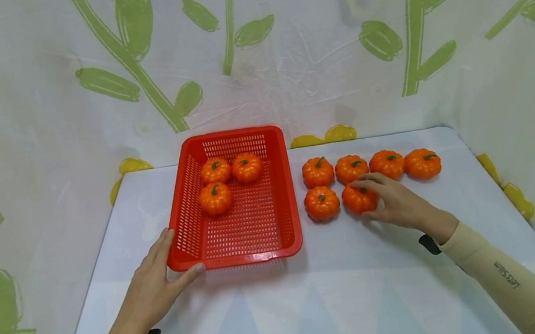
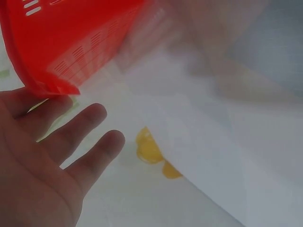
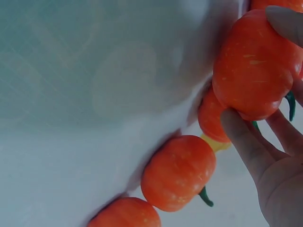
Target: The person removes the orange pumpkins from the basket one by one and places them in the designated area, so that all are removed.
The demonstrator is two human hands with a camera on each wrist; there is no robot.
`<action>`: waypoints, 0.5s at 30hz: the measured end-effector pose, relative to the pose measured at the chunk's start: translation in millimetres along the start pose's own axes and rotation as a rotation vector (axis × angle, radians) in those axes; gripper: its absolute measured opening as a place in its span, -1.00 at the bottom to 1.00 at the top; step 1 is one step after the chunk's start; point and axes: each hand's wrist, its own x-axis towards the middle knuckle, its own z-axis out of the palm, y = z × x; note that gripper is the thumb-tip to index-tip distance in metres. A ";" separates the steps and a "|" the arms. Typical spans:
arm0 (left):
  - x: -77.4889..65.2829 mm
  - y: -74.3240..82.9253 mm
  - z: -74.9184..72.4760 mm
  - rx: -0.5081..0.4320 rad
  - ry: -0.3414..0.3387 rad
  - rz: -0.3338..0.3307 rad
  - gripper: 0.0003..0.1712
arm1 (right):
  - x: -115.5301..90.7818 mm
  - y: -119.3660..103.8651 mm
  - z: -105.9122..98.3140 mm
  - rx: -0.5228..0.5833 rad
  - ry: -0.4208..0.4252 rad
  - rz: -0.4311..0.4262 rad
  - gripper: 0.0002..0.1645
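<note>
At the near left corner of a red plastic basket [image 1: 291, 234], my left hand [image 1: 151, 286] rests with fingers along the side and thumb at the front rim. The left wrist view shows those fingers [image 2: 75, 127] spread and fairly straight beside the rim. Three small orange pumpkins with green stems lie inside, the nearest pumpkin [image 1: 216, 199] toward the left. To the basket's right, my right hand [image 1: 400, 203] holds the front-row pumpkin [image 1: 356, 199] between thumb and fingers. In the right wrist view, thumb and fingertips lie against that pumpkin [image 3: 253, 66].
Several more pumpkins stand on the white table [image 1: 365, 293]: a back row ending in the rightmost pumpkin [image 1: 423, 163], and a front-row pumpkin [image 1: 322, 203] just left of the held one. A flower-patterned curtain [image 1: 314, 63] hangs behind and on both sides.
</note>
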 end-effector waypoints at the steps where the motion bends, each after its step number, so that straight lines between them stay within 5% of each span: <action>1: 0.0 0.0 0.0 -0.001 0.000 -0.001 0.26 | -0.1 -0.2 1.0 -0.003 -0.005 0.000 -0.14; 15: 1.4 -0.2 1.7 0.001 0.001 -0.003 0.27 | -1.8 2.1 7.8 -0.021 -0.035 0.031 -0.11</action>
